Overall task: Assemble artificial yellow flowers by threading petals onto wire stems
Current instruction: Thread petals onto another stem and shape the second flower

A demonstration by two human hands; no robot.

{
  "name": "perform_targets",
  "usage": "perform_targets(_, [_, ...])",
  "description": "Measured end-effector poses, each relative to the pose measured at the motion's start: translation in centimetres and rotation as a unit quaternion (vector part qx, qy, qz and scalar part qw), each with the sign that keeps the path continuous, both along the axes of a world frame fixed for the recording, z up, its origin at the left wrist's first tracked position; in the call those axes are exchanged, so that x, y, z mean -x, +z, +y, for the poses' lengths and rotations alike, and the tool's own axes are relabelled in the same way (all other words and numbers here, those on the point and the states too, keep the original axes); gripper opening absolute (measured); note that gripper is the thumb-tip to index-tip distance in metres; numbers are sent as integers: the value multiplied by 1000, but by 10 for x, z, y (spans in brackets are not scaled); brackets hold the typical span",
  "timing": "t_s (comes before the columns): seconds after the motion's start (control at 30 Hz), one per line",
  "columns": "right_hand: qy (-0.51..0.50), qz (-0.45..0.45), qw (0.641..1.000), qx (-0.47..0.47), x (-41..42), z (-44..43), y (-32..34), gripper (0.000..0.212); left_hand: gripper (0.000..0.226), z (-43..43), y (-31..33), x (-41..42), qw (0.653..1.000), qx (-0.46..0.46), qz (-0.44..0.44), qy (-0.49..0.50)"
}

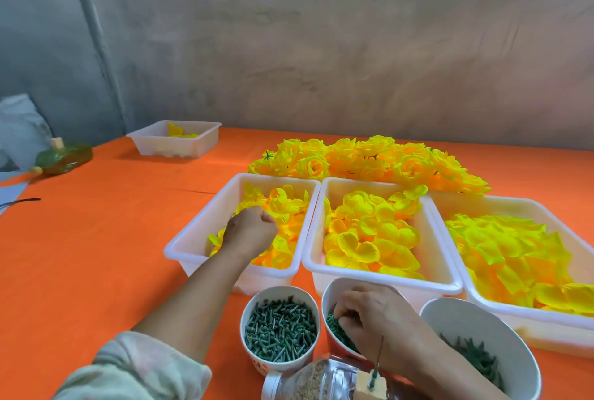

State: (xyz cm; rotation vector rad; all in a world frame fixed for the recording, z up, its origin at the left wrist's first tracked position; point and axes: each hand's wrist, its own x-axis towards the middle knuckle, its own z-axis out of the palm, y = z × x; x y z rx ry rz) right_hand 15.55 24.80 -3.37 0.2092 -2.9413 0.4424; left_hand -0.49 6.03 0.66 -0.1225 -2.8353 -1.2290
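Fingers [266,219] of left hand [249,228] curled into a loose fist, back of hand up, tips tucked under; cannot tell whether they pinch a petal. The hand sits over the yellow petals [289,207] in the left tray [189,240]. Forearm reaches in from the near edge, pale sleeve [135,367] bunched at the elbow.

Right hand [369,313] bent down at the wrist into the middle cup [328,295]. Its fingers are curled, tips buried among green pieces [336,329]; the grip is hidden.

Wire stem [379,354]: thin, long axis near upright, top leaning slightly right. Its foot is stuck in a wooden block [364,383] at the near edge, just in front of the right wrist. The block is beside a clear bottle [308,380] lying on its side, with brown grains inside.

Left cup [257,301] is full of green pegs [279,332], jumbled and pointing all ways. Orange marks low on its wall, unreadable. Right cup [466,313] holds darker green bits.

Middle tray [316,232] and right tray [546,333] stand side by side with the left tray on the orange tabletop [96,255], rims touching, both heaped with yellow petals. Behind them, toward the far edge, is a pile of yellow flowers [363,158].

Small tray [141,142] near the far left corner holds a few yellow petals. Green bottle [64,157] lies at the left edge, with a black wire [22,202] nearer along that edge.
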Motion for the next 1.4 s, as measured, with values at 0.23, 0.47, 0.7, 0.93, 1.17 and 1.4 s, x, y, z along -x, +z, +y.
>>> perform_targets(0.23, [2, -4, 1000, -24, 3, 2, -2, 24, 40, 19, -22, 12, 979, 172, -105, 25])
perform_targets(0.47, [-13, 3, 999, -39, 5, 2, -5, 31, 27, 13, -24, 20, 993, 75, -83, 24])
perform_targets(0.7, [-21, 12, 999, -37, 6, 1, -8, 30, 29, 9, -31, 21, 998, 27, -45, 45])
perform_targets(0.93, [-19, 11, 999, -27, 5, 1, -8, 27, 8, 5, -30, 12, 996, -35, 39, 70])
perform_targets(1.17, [-25, 9, 999, -28, 5, -1, -4, 29, 15, -3, -28, 5, 977, -204, 63, 22])
perform_targets(1.4, [-12, 25, 999, 17, 0, -3, 3, 16, 20, -1, -4, -30, 915, -401, -4, -43])
